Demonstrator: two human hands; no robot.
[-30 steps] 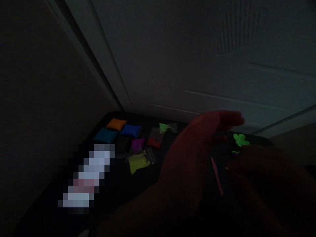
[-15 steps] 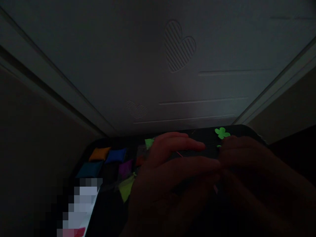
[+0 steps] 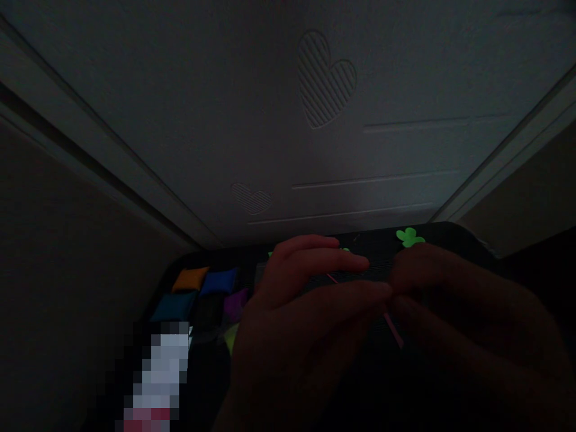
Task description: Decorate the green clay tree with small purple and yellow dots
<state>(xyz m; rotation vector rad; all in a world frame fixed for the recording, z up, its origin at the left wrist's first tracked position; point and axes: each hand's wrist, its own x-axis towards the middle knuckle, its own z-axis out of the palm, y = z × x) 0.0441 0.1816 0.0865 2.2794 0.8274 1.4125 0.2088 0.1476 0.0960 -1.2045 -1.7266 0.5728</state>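
Note:
My left hand (image 3: 301,318) has its thumb and index finger pressed together, with the other fingers extended loosely. Its fingertips meet those of my right hand (image 3: 450,306), which is also closed in a pinch. Whatever lies between the fingertips is too dark and small to make out. Below them a thin pink strip (image 3: 393,332) shows against the dark surface, its middle covered by my left hand. Just beyond my right hand lies a bright green flower-like shape (image 3: 410,237) with rounded lobes, partly hidden by the knuckles.
Small soft packets sit at the left of the black table (image 3: 373,240): orange (image 3: 191,279), blue (image 3: 218,282), teal (image 3: 173,306), purple (image 3: 235,305) and yellow-green (image 3: 231,337). A bright pixelated object (image 3: 162,360) lies nearer. Behind stands a pale panel (image 3: 252,120) with embossed hearts.
My right hand has drawn slightly up and left, its fingers more curled. More of the pink strip shows beneath the fingertips. The view has shifted a little.

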